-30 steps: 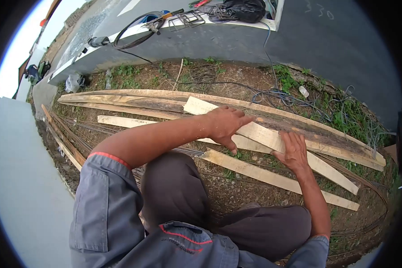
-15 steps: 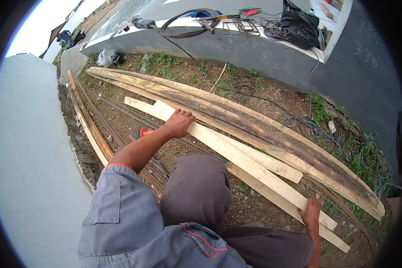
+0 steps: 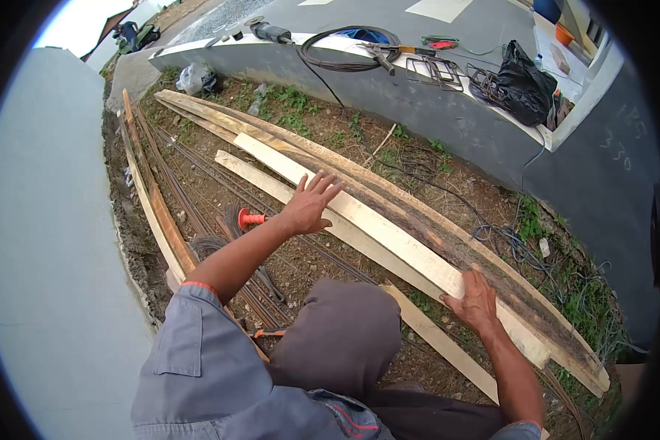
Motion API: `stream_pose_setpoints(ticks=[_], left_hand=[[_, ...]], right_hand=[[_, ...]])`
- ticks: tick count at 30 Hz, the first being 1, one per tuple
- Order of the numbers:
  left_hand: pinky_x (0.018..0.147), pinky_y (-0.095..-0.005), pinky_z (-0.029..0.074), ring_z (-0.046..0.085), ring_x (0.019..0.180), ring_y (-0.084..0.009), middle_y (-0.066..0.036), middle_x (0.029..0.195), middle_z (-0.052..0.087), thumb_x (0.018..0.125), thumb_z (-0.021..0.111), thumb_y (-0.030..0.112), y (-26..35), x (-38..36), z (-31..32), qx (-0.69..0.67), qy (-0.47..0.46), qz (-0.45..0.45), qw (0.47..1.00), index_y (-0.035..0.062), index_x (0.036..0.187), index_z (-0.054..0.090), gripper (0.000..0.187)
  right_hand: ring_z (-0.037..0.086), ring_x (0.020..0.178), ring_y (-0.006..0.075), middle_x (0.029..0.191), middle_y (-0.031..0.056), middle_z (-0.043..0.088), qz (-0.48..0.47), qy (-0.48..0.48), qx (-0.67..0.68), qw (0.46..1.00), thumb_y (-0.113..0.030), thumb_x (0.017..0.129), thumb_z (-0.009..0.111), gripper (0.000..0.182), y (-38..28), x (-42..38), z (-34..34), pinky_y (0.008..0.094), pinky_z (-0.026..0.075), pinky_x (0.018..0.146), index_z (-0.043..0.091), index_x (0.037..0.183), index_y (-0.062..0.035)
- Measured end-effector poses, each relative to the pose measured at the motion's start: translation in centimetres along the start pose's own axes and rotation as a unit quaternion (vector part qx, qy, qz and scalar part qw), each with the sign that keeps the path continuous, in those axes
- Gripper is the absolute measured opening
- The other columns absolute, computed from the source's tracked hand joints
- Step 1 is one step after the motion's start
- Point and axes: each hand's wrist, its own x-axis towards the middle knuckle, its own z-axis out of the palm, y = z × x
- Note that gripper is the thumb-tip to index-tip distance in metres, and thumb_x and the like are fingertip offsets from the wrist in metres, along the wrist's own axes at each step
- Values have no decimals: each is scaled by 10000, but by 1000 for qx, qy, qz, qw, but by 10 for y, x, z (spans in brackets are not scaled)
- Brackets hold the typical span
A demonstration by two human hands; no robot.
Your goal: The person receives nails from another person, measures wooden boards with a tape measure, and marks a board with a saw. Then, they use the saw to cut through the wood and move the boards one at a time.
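A pale wooden plank (image 3: pixel 389 229) lies lengthwise on the long rough boards (image 3: pixel 286 150). My left hand (image 3: pixel 314 204) is open at the plank's near edge, fingers spread over its upper face. Farther down the plank, my right hand (image 3: pixel 478 301) grips it across its width, the thumb at the near edge and the fingers over the top. A second pale plank (image 3: pixel 271 182) runs below the first, partly hidden by my left hand and forearm. Another cut plank (image 3: pixel 436 337) lies on the ground beside my knee.
Thin steel rods (image 3: pixel 191 198) and a red-handled tool (image 3: pixel 251 218) lie to the left, near narrow boards (image 3: pixel 150 194). On the low wall stand an angle grinder (image 3: pixel 270 31), a coiled cable (image 3: pixel 323 62) and a black plastic bag (image 3: pixel 524 84). Loose cord (image 3: pixel 517 246) tangles in the grass.
The upper plank has moved away from me onto the rough boards. My left hand has released it and spread its fingers. My right hand has shifted up along the plank.
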Motion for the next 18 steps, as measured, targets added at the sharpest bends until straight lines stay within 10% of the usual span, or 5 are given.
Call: stream_pose_setpoints(ticks=[5, 8, 13, 18], left_hand=[[1241, -614, 125, 267, 1516, -329, -108, 1573, 382, 780, 835, 374, 45, 25, 15, -1, 12, 164, 986, 209, 1566, 330, 948], [1231, -612, 152, 464, 1365, -285, -76, 1333, 568, 838, 787, 323, 42, 48, 16, 6, -12, 133, 991, 178, 1422, 509, 663], [1234, -599, 166, 388, 1443, -308, -99, 1455, 512, 870, 746, 228, 11, 84, 57, 41, -48, 49, 997, 203, 1448, 494, 630], [1229, -573, 210, 325, 1487, -345, -132, 1568, 414, 850, 735, 180, -4, 74, 69, 30, 4, 15, 999, 178, 1474, 478, 675]], right_hand=[[547, 1150, 389, 1171, 193, 588, 31, -16, 49, 998, -383, 795, 827, 617, -31, 10, 14, 510, 460, 920, 539, 1191, -8], [537, 1177, 398, 1243, 205, 584, 48, -38, 54, 997, -373, 817, 812, 626, -34, 23, 21, 525, 450, 967, 530, 1232, 1], [505, 1272, 423, 1304, 237, 579, 23, -26, 2, 999, -261, 844, 787, 670, -12, -9, -28, 473, 390, 1100, 502, 1395, -8], [679, 974, 359, 1017, 213, 706, 130, -22, 119, 984, -209, 862, 764, 320, 21, -79, -90, 451, 511, 880, 696, 1065, 29]])
